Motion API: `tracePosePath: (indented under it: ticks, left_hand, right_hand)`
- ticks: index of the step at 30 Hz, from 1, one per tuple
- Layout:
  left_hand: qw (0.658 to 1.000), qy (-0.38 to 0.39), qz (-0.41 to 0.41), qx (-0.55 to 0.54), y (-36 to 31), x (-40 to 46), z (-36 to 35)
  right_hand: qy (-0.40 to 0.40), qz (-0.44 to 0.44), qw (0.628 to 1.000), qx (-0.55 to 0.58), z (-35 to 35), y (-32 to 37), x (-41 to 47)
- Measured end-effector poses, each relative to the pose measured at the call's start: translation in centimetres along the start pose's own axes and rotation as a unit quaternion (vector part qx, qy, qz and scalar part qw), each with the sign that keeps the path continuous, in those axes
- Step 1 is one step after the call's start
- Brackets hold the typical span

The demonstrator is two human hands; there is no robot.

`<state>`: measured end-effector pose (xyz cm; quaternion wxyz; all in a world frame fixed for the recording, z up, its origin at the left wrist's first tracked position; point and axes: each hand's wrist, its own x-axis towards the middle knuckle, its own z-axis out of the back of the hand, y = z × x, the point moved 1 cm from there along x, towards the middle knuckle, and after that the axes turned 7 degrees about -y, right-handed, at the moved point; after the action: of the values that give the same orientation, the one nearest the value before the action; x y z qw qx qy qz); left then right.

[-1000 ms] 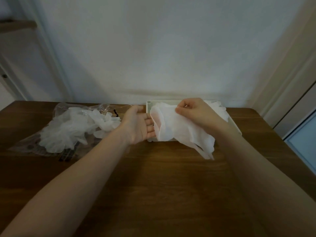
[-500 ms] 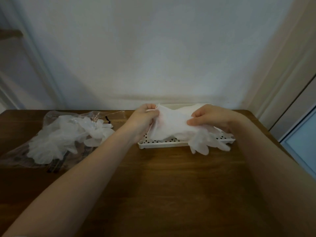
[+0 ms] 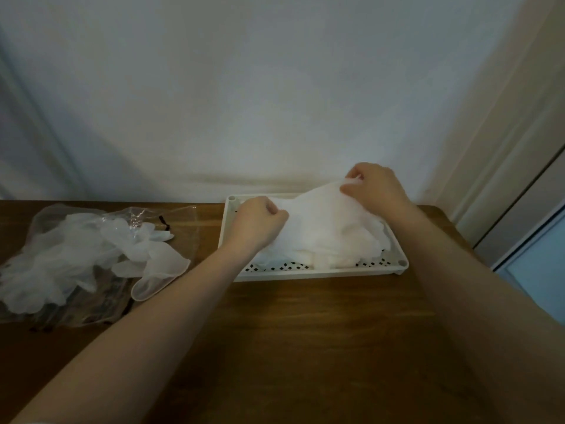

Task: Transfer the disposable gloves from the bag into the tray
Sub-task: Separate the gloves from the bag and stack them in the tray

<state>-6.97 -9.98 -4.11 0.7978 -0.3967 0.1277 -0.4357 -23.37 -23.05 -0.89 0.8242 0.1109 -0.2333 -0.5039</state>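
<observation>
Glove (image 3: pixel 318 221): white, thin, limp, stretched between both hands over the tray (image 3: pixel 308 273). Its lower part lies on the other gloves (image 3: pixel 351 249) already heaped in the tray; its upper edge is lifted above the tray's far right corner.

Left hand (image 3: pixel 256 223): fingers curled into a fist, pinching the glove's left edge over the tray's left half. Right hand (image 3: pixel 374 186): fingers curled, pinching the raised edge above the tray's far side. Neither hand holds anything else.

Step in hand, as judged: spreading and laying the glove flat on the heap. To do it well, keep light tension between the two pinches so the film does not fold on itself, lower the right hand toward the tray until the glove rests fully inside the rim, then let go with both hands together. Watch the right end of the heap, where glove fingers already reach close to the rim; anything draped over may slide off.

Bag (image 3: pixel 70 255): clear plastic, well to the left of the tray on the wooden table (image 3: pixel 305 347), with more gloves in it and spilling from its mouth toward the tray. Task looks part done.

Writing: dark print shows along the bag's near edge, too blurred to read. No brand or label legible on tray or gloves.
</observation>
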Motion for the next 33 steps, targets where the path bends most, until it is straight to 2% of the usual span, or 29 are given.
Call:
tracePosePath:
  ticks: [2,4,6,7,9,11,15,18,19,22,25,28,30,31,33]
  left_hand:
    - [0.998,0.006,-0.015,0.063,0.4,0.4,-0.3]
    - [0.99,0.012,-0.042,0.133,0.9,0.9,-0.6]
    - [0.98,0.019,-0.078,0.183,1.2,1.3,-0.9]
    - [0.976,0.026,-0.09,0.195,1.4,1.4,-1.0]
    - [0.975,0.047,-0.097,0.196,1.6,1.4,-0.6]
    - [0.972,0.075,-0.085,0.206,1.8,1.6,-0.3]
    - [0.955,0.113,-0.06,0.266,2.4,1.3,0.1]
    - [0.932,0.106,-0.066,0.34,2.5,0.4,-0.4]
    - [0.916,0.085,-0.092,0.381,2.8,0.2,-0.7]
    - [0.904,0.042,-0.092,0.415,3.9,0.1,-0.9]
    - [0.879,0.11,-0.095,0.453,5.1,0.4,-1.3]
    - [0.888,0.167,-0.055,0.424,5.4,0.7,-0.3]
    - [0.909,0.173,-0.039,0.377,5.2,0.5,0.4]
    - [0.925,0.159,-0.042,0.344,5.1,0.3,0.7]
    - [0.963,0.079,-0.064,0.25,4.7,0.0,1.9]
  right_hand:
    - [-0.027,0.059,0.993,-0.1,-1.8,1.1,-0.4]
    - [-0.028,0.177,0.977,-0.116,-3.4,2.7,-1.9]
    - [0.034,0.271,0.954,-0.123,-4.8,3.9,-3.3]
    - [0.078,0.284,0.945,-0.141,-5.5,3.9,-3.7]
    - [0.159,0.248,0.939,-0.18,-6.5,3.0,-4.0]
    - [0.203,0.183,0.943,-0.191,-6.8,1.6,-4.1]
    - [0.206,0.107,0.956,-0.18,-6.6,-0.7,-4.5]
    - [0.211,0.039,0.965,-0.154,-6.6,-1.7,-5.0]
    - [0.217,0.018,0.967,-0.135,-6.5,-2.0,-5.1]
    - [0.229,-0.008,0.969,-0.097,-6.3,-2.5,-5.3]
    - [0.232,-0.003,0.963,-0.139,-6.3,-2.3,-5.3]
    - [0.208,0.024,0.957,-0.199,-5.7,-1.0,-5.2]
    - [0.165,0.057,0.965,-0.198,-4.9,0.6,-5.4]
    - [0.143,0.073,0.97,-0.18,-4.4,1.8,-5.6]
    - [0.097,0.106,0.983,-0.115,-3.7,4.4,-6.1]
